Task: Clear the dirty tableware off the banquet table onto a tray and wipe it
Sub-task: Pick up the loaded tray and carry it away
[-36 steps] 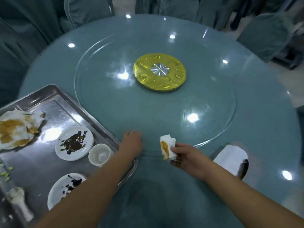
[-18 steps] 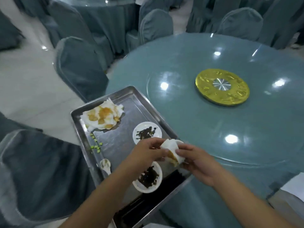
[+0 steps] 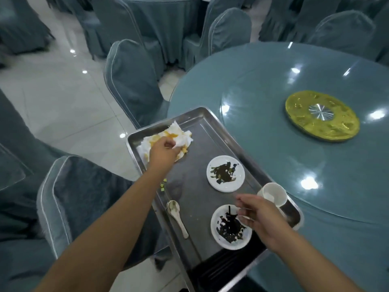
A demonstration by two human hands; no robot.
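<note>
The step in hand looks like getting rid of soiled paper. The left hand [image 3: 163, 151] reaches to the far left corner of the rectangular stainless-steel tray [image 3: 202, 144], its fingers curled into the crumpled white paper napkins stained orange [image 3: 181, 137] that lie heaped there. The right hand [image 3: 259, 213] hovers above the near white round plate smeared with dark sauce [image 3: 229, 228]. Its fingers are loose and spread and hold nothing, though they are blurred.

To do this well, the paper should be let go low onto the heap rather than dropped from a height, so that no wet orange smear reaches the blue glass-covered tabletop [image 3: 273, 154]. It should also be tucked against the tray's corner wall, where it cannot roll.

The tray's left side appears to hang past the tabletop edge, above the blue-covered chair [image 3: 69, 197]. Any downward press at that corner is best kept light, and the free right hand could steady the tray's near right rim.

On the tray, a second white round plate with dark sauce [image 3: 225, 173] lies toward the far side. A small white ceramic cup [image 3: 273, 193] stands by the right rim, and a white ceramic spoon [image 3: 176, 213] lies to the left of the near plate. A few small green food bits [image 3: 163, 184] lie just past the left forearm.

The tabletop in view carries only the round gold centre disc [image 3: 322, 115], so I judge the clearing nearly done and the wiping possibly unfinished.
</note>
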